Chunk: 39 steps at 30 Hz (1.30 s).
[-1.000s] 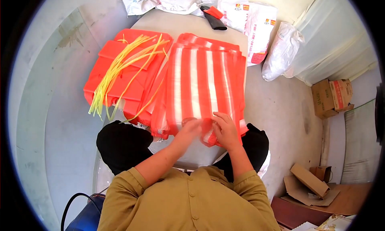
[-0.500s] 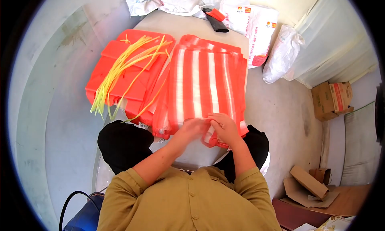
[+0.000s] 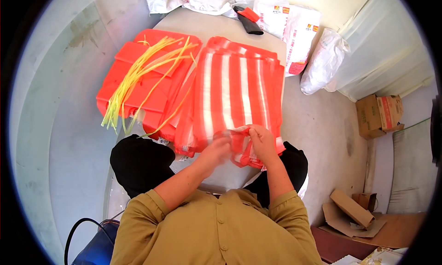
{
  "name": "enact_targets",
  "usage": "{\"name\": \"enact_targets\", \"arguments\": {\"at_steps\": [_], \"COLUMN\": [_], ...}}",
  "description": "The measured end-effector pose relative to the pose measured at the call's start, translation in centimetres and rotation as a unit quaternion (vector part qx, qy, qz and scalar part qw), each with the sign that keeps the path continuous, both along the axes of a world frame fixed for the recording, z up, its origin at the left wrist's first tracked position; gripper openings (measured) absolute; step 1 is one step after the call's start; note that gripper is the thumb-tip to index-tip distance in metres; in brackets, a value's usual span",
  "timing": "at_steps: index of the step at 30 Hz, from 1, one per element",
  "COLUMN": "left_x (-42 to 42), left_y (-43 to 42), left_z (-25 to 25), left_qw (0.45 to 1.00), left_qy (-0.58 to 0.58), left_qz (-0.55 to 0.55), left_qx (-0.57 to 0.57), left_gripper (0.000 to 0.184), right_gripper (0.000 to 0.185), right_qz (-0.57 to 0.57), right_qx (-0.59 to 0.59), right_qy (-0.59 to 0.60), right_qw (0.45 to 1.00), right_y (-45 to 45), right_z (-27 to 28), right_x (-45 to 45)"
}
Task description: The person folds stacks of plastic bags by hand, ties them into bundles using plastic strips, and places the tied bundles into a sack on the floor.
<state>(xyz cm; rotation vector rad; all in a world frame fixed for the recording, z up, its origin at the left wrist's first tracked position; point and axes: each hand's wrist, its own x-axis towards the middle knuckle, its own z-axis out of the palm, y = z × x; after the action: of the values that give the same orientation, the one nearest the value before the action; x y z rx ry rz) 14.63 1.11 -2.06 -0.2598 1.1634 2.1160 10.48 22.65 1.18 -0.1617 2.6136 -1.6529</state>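
A stack of red plastic bags with clear, whitish stripes (image 3: 235,87) lies in front of me. At its near edge, my right hand (image 3: 263,144) pinches the loose film of a bag between thumb and fingers. My left hand (image 3: 215,153), slightly blurred, is closed at the same bag's edge, a short way to the left. Crumpled red film (image 3: 239,143) stretches between the two hands. My left fingertips are partly smeared by motion.
Left of the stack is a folded red bundle (image 3: 106,92) with yellow plastic strips (image 3: 131,81) across it. White printed sacks (image 3: 299,39) and a black roll (image 3: 251,25) are at the back. Cardboard boxes (image 3: 368,117) stand right; flattened cardboard (image 3: 338,219) lies lower right.
My hands have moved apart from close together, drawing red film out between them. My right hand has shifted slightly right; the stack stays in place.
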Motion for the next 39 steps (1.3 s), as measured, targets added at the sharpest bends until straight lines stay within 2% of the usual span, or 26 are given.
{"name": "enact_targets", "arguments": {"at_steps": [4,8,10,13,15,19,21,22,25,28,30,31,34,35,39], "left_x": [-0.2,-1.1,-1.7,-1.9,-1.8,-1.5,-1.4,-1.2,-0.8,-0.4,-1.1,-1.3,-2.6,-2.9,-4.6], "left_y": [0.1,1.2,1.8,1.8,1.7,1.4,1.0,0.7,-0.5,-2.6,-4.3,-4.7,-5.2,-5.2,-4.9], "left_z": [0.7,1.7,0.7,0.0,0.1,0.8,3.7,5.0,6.0,3.5,-0.3,-1.2,1.2,1.6,2.2], "left_qw": [0.999,0.989,0.984,0.980,0.982,0.989,0.994,0.996,0.990,0.997,0.979,0.961,0.945,0.945,0.949], "left_qy": [-0.014,0.028,0.017,0.025,0.021,0.027,0.030,0.030,0.078,0.053,0.080,0.094,0.059,0.062,0.107], "left_qz": [0.016,0.035,0.043,0.034,0.034,0.041,0.027,0.020,0.010,0.054,0.174,0.233,0.316,0.313,0.297], "left_qx": [0.024,0.138,0.171,0.194,0.183,0.141,0.101,0.081,0.117,0.018,-0.071,-0.114,-0.058,-0.071,-0.006], "left_gripper": [0.041,0.035,0.035,0.036,0.040,0.050,0.054,0.057,0.051,0.043,0.038,0.036,0.036,0.043,0.052], "right_gripper": [0.024,0.025,0.033,0.054,0.069,0.066,0.062,0.059,0.049,0.039,0.032,0.029,0.025,0.025,0.024], "right_qz": [0.014,0.075,0.106,0.112,0.102,0.121,0.095,0.089,0.072,0.040,0.004,-0.001,-0.011,-0.013,-0.010], "right_qx": [0.028,0.105,0.151,0.190,0.180,0.269,0.277,0.271,0.245,0.182,0.097,0.076,0.033,0.032,0.000], "right_qy": [0.032,0.083,0.106,0.125,0.137,0.265,0.311,0.295,0.240,0.143,0.036,0.022,-0.006,-0.009,-0.041], "right_qw": [0.999,0.988,0.977,0.967,0.969,0.918,0.904,0.912,0.937,0.972,0.995,0.997,0.999,0.999,0.999], "right_y": [0.5,0.6,0.6,-0.3,-0.2,-0.8,-1.8,-1.9,-2.0,-2.1,-2.7,-2.5,-1.6,-1.6,-1.5], "right_z": [-0.9,-0.5,0.3,2.6,1.6,0.2,-0.4,-0.8,-1.3,-0.1,2.5,2.1,0.5,0.3,0.3], "right_x": [-0.5,-0.5,-0.2,0.8,1.0,0.5,0.1,0.0,-0.2,-0.3,-0.1,-0.5,-1.7,-1.9,-2.2]}}
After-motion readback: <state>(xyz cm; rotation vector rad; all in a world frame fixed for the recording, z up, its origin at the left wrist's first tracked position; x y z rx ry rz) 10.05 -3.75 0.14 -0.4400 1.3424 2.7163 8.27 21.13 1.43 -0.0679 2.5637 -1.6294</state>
